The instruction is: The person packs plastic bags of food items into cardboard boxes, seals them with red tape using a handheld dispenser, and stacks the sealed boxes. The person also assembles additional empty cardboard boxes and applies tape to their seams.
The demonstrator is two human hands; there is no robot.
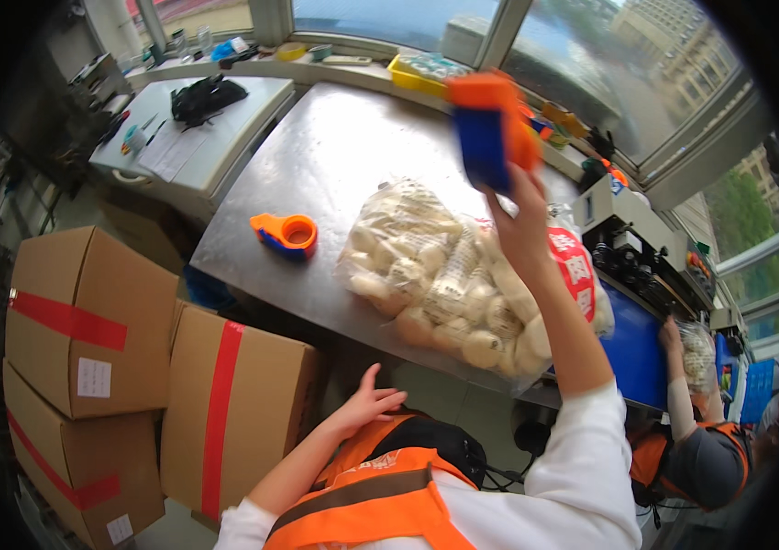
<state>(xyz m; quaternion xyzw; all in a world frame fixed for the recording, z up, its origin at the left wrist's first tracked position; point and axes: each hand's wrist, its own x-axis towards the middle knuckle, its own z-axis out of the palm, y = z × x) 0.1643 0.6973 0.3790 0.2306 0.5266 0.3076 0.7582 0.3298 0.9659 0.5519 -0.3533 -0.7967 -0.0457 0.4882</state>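
My right hand [523,206] is raised above the steel table, closed around an orange and blue tape dispenser [489,130] that looks blurred. Beneath that arm lie clear plastic bags of round, pale food pieces [444,289], one bag with a red printed panel [571,268]. A second orange and blue tape dispenser [289,235] rests on the steel table [258,275], left of the bags. My left hand [368,402] is near my waist, fingers spread, holding nothing, in front of the table's near edge.
Taped cardboard boxes [238,412] are stacked at the left. Behind them stands a white cabinet [224,148] with a black bag [203,100] on top. A yellow tray [417,75] sits on the windowsill. At right, a co-worker [699,454] handles a bag beside a blue surface [630,344] and a machine.
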